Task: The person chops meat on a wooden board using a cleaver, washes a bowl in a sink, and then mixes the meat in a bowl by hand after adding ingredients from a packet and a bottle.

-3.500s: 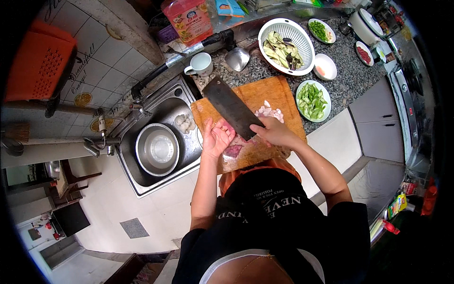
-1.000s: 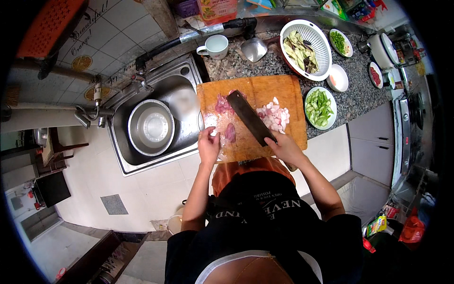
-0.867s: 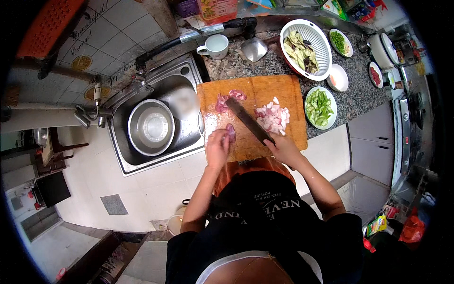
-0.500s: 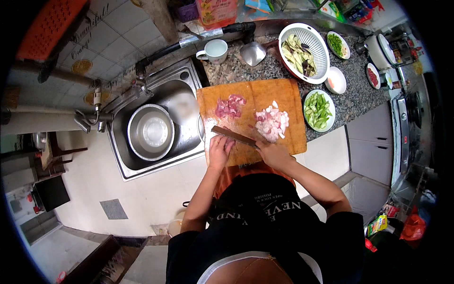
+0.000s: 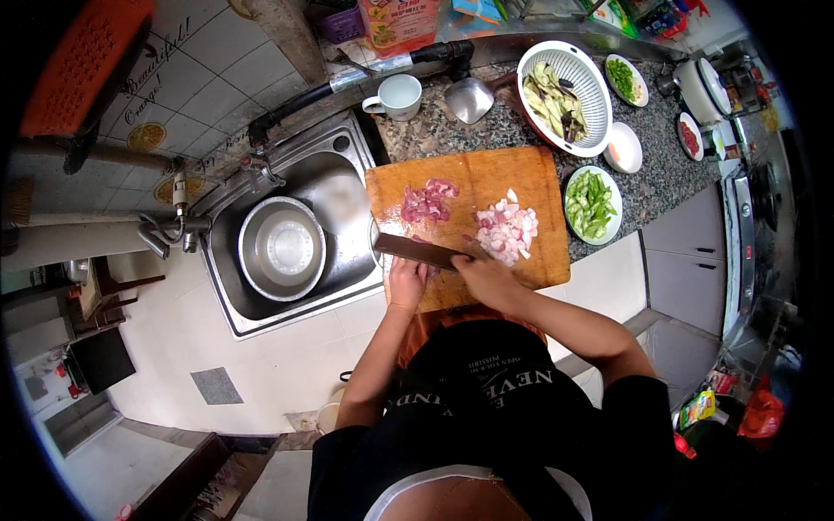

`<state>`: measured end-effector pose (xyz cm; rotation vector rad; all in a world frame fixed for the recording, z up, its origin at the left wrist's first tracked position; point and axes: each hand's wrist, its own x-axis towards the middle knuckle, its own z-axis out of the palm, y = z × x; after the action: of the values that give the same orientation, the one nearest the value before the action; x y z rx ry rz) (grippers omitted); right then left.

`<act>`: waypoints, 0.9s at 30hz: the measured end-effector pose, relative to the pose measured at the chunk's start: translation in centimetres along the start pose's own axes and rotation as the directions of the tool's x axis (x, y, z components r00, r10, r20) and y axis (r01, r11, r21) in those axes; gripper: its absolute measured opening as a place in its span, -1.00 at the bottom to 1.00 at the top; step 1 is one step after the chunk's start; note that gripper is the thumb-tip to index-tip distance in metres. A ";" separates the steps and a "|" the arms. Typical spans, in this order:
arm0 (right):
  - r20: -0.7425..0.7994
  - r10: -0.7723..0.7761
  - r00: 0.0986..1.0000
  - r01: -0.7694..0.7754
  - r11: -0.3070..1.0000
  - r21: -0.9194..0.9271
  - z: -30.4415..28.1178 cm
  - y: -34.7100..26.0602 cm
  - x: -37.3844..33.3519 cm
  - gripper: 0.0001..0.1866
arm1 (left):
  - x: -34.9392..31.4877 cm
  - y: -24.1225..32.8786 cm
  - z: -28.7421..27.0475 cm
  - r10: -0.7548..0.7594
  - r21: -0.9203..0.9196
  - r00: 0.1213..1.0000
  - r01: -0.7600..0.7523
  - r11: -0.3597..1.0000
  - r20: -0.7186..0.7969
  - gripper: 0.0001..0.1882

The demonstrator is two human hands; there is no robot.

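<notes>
One cleaver [image 5: 420, 252] crosswise over the near left of the cutting board [image 5: 499, 169].
Head view: right hand [image 5: 482, 280] has its fingers wrapped round the cleaver's right end. Left hand [image 5: 406, 283]: fingers bunched at the blade's near side, tips hidden; cannot tell whether they pinch the meat piece [image 5: 432, 272] beside them, near left on the board. Dark meat pile [image 5: 428, 201] far left, pale pink pile [image 5: 506, 230] right. Change: blade aimed at the far pile about a second ago, now swung nearer. Judged: cutting this piece is under way.

On the board [image 5: 495, 167], we see cut red meat [image 5: 428, 201] toward the upper-left corner; the dark cleaver [image 5: 417, 250], nearly edge-on, reaches the left edge.
</notes>
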<state>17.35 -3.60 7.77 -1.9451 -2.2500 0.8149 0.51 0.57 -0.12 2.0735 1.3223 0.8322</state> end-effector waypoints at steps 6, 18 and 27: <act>0.063 -0.012 0.998 0.011 1.000 0.019 -2.7 -0.8 1.3 -0.86 | 0.2 0.2 -0.1 -0.025 0.007 0.999 0.025 1.000 -0.033 -0.80; 0.047 -0.090 0.995 0.090 0.996 -0.004 -0.3 -2.1 4.7 -0.82 | -0.4 0.0 0.4 -0.043 0.015 0.999 0.042 0.999 0.026 -0.82; 0.160 0.031 0.987 -0.037 0.999 0.037 -1.5 0.5 -1.0 -0.80 | -0.5 0.3 -0.1 -0.005 -0.010 1.000 0.005 1.000 -0.009 -0.82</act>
<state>18.59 -3.93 9.15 -1.9717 -2.2706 1.0472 0.47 -0.01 0.03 2.0600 1.3252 0.8450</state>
